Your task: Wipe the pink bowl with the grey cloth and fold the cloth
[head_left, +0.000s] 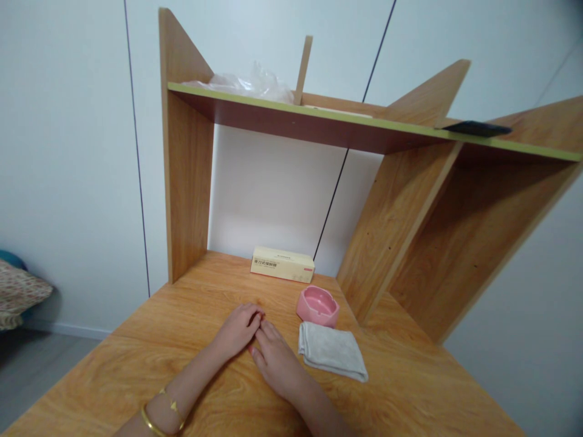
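My left hand (238, 330) rests on the wooden desk (218, 394) with its fingers loosely bent, the thumb a little apart from them. Beside it lies my right hand (276, 359), fingers stretched out flat on the desk. The fingertips of both hands meet, and no object shows in either. To the right of my right hand is a folded grey cloth (333, 351). Just behind the cloth stands a pink ashtray-like dish (317, 306) with notches in its rim. Farther back, a long cream box (282, 265) with dark printed characters sits against the wall.
A wooden shelf (291, 121) spans the back of the desk, with upright panels (186, 182) below it. On top lie a clear plastic bag (255, 85) and a dark flat object (477, 128). At the far left is a patterned cloth (22, 291).
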`<state>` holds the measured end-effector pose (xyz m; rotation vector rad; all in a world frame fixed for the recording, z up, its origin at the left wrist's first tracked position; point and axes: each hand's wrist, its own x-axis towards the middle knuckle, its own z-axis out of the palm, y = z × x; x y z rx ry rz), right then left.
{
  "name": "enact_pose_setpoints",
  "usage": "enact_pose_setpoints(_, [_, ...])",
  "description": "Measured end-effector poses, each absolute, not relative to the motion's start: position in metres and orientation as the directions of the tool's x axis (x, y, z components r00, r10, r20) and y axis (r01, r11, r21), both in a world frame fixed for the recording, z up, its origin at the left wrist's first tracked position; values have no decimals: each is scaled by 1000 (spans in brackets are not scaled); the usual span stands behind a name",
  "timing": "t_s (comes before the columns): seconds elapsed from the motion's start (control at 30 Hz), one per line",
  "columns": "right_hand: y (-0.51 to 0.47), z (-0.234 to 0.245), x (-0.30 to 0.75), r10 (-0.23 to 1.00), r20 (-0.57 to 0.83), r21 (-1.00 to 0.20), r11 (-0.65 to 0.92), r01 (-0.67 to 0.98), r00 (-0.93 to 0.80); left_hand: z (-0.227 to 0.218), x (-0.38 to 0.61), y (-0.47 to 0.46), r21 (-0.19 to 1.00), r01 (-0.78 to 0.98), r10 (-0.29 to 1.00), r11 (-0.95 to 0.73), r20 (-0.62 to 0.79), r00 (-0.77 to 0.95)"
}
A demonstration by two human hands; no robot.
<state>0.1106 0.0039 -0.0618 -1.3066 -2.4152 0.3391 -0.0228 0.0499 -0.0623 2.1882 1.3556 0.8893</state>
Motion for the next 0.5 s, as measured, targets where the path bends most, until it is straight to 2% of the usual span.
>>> enact_pose_setpoints(0.5, [3, -64, 110, 843, 233, -397, 538, 744, -485, -66, -23, 50, 647, 610, 889, -458, 335, 312])
